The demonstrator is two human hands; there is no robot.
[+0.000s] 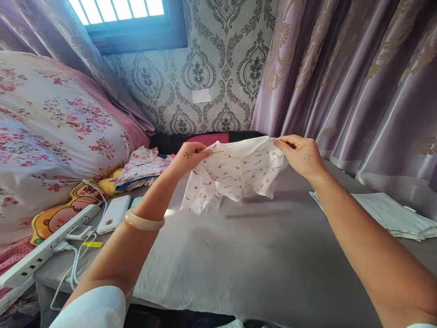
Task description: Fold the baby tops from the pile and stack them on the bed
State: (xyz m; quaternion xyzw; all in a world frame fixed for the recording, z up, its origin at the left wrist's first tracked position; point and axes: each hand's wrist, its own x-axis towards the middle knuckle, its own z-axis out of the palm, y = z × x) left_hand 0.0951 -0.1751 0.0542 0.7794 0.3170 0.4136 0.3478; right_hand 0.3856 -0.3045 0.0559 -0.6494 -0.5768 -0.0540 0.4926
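Holding a small white printed garment (239, 171) up by its top edge, stretched between left hand (191, 157) and right hand (302, 154), each with thumb and fingers closed in a pinch on a corner. Hanging above the far part of a grey cloth-covered surface (239, 259), too unclear at the lower left to tell whether touching. Stacked beyond the left forearm, folded printed clothes (141, 167), next to a yellow plush thing (111, 183). Lying nearer on that side, a white power bank (114, 215), just beside a power strip (37, 262) with cables (75, 262) trailing over the edge. Blocked partly by the right forearm, a pale folded cloth (392, 213). Crowding the left, floral bedding (64, 123); hanging on the right, a purple curtain (341, 91); lying behind the garment, something black and pink (208, 138).
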